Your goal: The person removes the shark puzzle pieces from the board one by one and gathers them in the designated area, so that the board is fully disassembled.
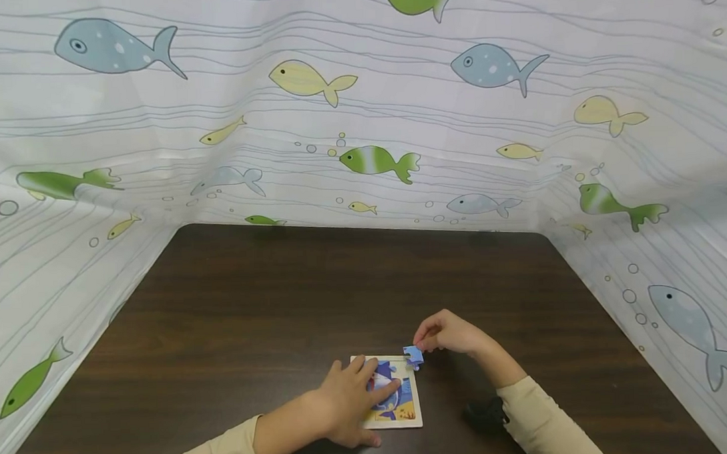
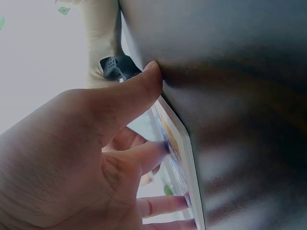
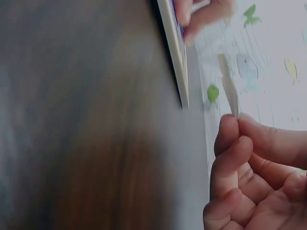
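A square jigsaw board (image 1: 390,424) with a pale frame and a blue and yellow sea picture lies flat on the dark table. My left hand (image 1: 348,402) rests across its left side with the fingers spread over the picture. In the left wrist view, the thumb (image 2: 152,76) reaches past the board's edge (image 2: 193,177) to the tabletop. Between thumb and fingertips, my right hand (image 1: 453,332) pinches a blue jigsaw piece (image 1: 413,355), which overlaps the board's far right corner in the head view. Edge-on in the right wrist view, the piece (image 3: 230,88) appears thin and raised, apart from the frame.
Dark brown wood-grain table (image 1: 293,283) extends around the board. A white fish-print curtain (image 1: 383,113) encloses it at the back and both sides. A black device (image 1: 485,413) sits at the right wrist, below the cream sleeve (image 1: 544,421).
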The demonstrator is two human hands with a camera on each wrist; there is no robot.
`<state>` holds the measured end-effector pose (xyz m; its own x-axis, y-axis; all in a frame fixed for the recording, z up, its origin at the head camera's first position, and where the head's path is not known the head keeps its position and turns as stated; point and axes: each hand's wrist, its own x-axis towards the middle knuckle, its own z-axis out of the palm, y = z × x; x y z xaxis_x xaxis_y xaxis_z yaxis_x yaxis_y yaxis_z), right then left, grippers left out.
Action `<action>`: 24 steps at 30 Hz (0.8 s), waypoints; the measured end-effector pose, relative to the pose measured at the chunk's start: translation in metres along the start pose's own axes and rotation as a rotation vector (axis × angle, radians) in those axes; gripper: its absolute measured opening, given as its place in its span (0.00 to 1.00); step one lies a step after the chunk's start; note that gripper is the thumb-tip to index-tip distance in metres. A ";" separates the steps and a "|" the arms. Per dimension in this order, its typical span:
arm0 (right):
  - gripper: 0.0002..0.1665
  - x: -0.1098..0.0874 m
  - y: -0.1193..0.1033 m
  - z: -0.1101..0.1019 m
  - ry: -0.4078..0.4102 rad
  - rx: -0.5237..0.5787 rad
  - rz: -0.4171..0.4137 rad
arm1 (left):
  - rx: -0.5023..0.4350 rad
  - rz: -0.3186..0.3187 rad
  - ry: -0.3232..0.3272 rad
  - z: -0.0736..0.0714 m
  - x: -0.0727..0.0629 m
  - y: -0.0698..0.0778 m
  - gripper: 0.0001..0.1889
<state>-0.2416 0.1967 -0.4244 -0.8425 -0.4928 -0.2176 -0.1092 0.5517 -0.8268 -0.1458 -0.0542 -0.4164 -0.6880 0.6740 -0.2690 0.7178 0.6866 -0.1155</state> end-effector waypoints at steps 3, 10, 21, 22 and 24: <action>0.06 0.002 0.006 -0.006 0.009 -0.016 0.032 | -0.018 0.002 -0.004 0.001 0.000 0.000 0.45; 0.05 0.006 0.017 -0.012 0.043 -0.060 0.047 | -0.046 0.001 -0.020 -0.003 -0.004 -0.002 0.45; 0.05 0.005 0.016 -0.012 0.076 -0.095 0.031 | -0.152 0.009 -0.066 -0.013 -0.010 -0.012 0.48; 0.05 0.004 0.016 -0.012 0.079 -0.097 0.030 | -0.160 0.009 -0.069 -0.014 -0.009 -0.013 0.48; 0.05 0.004 0.016 -0.012 0.086 -0.101 0.031 | -0.183 0.009 -0.080 -0.015 -0.009 -0.014 0.47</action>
<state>-0.2528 0.2111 -0.4322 -0.8877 -0.4176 -0.1938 -0.1311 0.6328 -0.7631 -0.1512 -0.0653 -0.3981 -0.6655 0.6618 -0.3453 0.6876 0.7235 0.0615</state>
